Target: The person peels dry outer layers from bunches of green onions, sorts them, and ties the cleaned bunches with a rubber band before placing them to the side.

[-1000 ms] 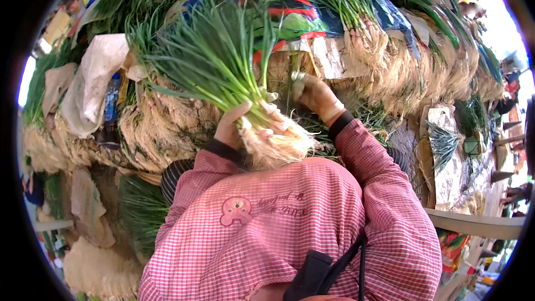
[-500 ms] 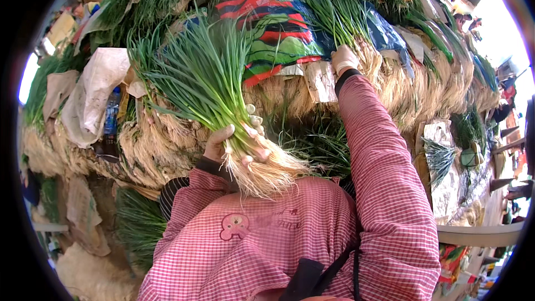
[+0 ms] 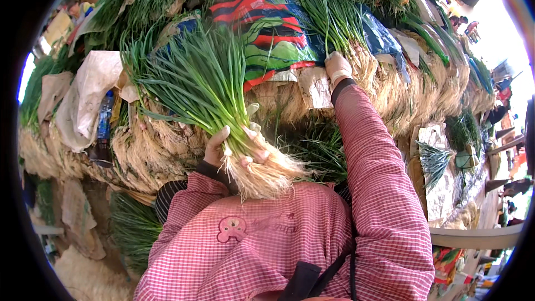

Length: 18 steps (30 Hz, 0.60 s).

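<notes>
Green scallion bunch (image 3: 206,89) clutched; right hand (image 3: 337,67) outstretched.

Smooth, waxy green blades on the bunch of green onions (image 3: 206,86), ending in dry, stringy, straw-pale roots, matt and rough, clasped in the left hand (image 3: 223,147). Woven pink-and-white checked cloth on the sleeve (image 3: 373,189), soft and matt, up to the right hand (image 3: 337,67) pressed on the glossy, crinkled plastic sack (image 3: 267,28) in red, green and blue. Creased, dull whitish sheet (image 3: 89,95) beside a clear, shiny plastic bottle (image 3: 104,120), and more coarse, fibrous roots along the stacked onion pile (image 3: 423,89).
</notes>
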{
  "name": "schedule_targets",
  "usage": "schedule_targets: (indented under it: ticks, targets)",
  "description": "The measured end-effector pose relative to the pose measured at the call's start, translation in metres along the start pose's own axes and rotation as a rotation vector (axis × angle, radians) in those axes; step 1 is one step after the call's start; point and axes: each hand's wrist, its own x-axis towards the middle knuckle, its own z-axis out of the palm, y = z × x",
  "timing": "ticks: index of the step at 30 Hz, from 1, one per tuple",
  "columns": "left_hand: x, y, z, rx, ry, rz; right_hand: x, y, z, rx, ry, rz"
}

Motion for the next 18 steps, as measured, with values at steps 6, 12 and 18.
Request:
schedule_targets:
  ticks: [6,12,18]
  targets:
    - [0.011,-0.002,0.018,0.068,0.032,0.098,-0.115,-0.027,0.005,0.625,-0.276,-0.633]
    - [0.005,-0.01,0.019,-0.047,0.119,0.085,-0.103,-0.023,-0.021,0.991,-0.382,-0.687]
    - [0.007,-0.002,0.017,-0.047,0.14,0.055,0.027,0.041,-0.03,-0.175,0.162,-0.101]
